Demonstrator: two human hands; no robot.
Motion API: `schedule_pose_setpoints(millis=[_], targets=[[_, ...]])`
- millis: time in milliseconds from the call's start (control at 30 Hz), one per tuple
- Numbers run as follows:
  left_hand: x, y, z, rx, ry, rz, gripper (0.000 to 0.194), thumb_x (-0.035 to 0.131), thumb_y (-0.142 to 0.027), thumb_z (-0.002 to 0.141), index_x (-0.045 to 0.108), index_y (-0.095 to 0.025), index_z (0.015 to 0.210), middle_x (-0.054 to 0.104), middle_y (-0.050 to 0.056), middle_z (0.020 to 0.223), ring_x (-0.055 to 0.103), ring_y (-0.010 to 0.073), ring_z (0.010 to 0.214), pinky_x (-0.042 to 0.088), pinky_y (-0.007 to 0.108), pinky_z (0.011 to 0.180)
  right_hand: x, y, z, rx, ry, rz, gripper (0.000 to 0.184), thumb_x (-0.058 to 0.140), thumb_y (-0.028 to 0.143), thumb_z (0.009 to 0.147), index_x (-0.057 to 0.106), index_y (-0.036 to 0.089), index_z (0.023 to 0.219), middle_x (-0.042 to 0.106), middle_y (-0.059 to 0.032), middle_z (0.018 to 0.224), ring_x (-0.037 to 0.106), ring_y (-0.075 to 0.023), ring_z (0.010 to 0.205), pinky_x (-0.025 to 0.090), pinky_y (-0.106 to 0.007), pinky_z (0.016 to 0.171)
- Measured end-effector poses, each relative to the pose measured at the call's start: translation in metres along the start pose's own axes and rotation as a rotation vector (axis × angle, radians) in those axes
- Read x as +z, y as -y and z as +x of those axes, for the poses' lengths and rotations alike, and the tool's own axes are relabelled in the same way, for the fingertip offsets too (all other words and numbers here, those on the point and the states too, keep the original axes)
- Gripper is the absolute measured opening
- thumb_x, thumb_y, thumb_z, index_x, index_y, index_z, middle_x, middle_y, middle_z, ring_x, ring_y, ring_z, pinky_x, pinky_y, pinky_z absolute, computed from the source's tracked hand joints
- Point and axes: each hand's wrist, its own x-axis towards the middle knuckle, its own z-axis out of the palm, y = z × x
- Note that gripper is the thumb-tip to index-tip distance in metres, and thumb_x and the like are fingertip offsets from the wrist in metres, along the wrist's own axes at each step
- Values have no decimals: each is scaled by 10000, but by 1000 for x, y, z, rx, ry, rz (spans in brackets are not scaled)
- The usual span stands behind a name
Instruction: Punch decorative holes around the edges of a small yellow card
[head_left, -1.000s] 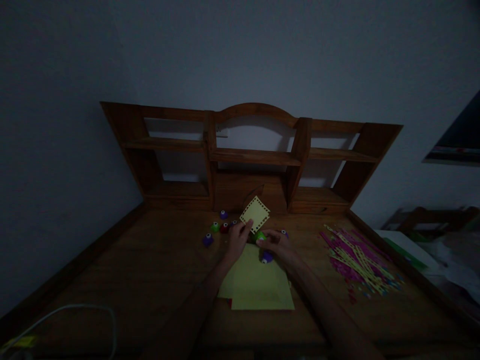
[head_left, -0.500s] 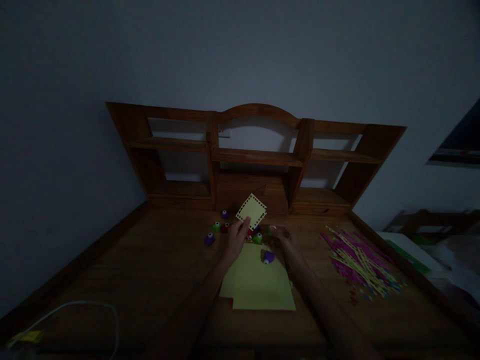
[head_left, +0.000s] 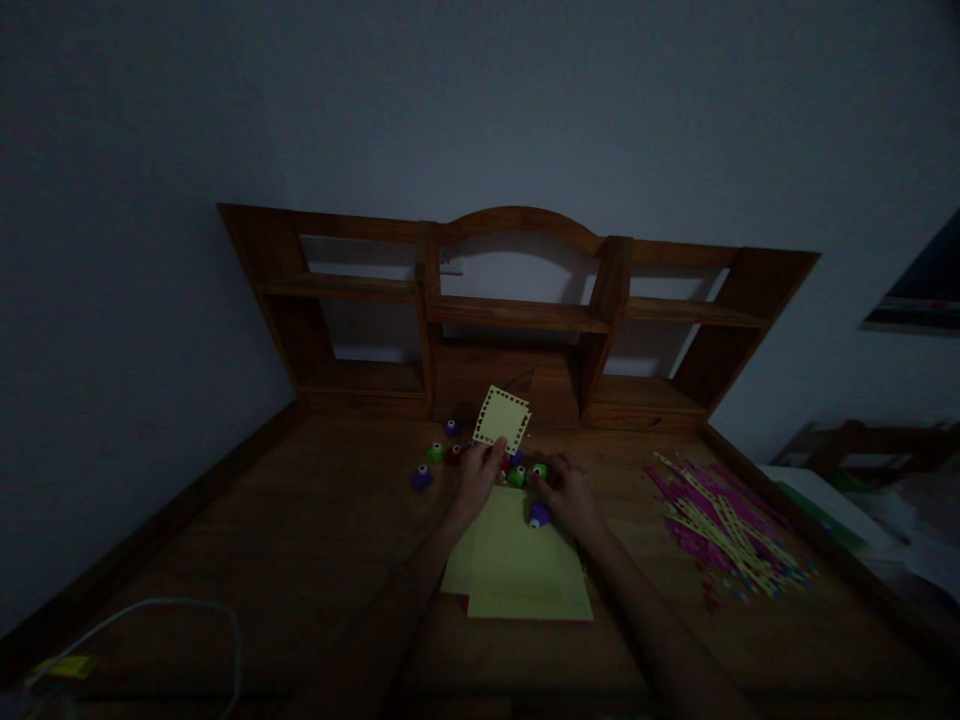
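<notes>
A wooden desk hutch (head_left: 517, 316) spans the middle, its arched top rail (head_left: 517, 217) rising over open compartments through which the plain wall (head_left: 480, 110) shows. Behind its center section sits a pale wall outlet (head_left: 451, 266), partly hidden. The wooden desktop (head_left: 315, 570) spreads in front of the hutch, edged by raised side boards. Well to the hutch's right are a dark panel (head_left: 926, 285), too dim to identify, and a wooden chair back (head_left: 889, 440). Light is low, leaving bluish-gray shadow around the hutch.
</notes>
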Motion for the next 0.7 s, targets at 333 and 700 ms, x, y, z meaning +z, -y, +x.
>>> schedule_pose_setpoints(millis=[333,700], targets=[[0,-4,2,-65,18,-114,368,613,-499,758,598,-152,636,553,-3,550,495,138,525,385,243,531,5,-8,-4,-5,58,-64,259,589,262,819,654,197,1061,681,-70,989,618,-219,902,457,-325,816],[5,-5,-3,-174,61,-202,380,650,-514,726,604,-141,672,544,-10,530,479,122,490,354,227,479,-3,10,-4,0,-61,78,243,515,347,888,662,219,1034,667,-68,988,603,-227,911,445,-355,838]])
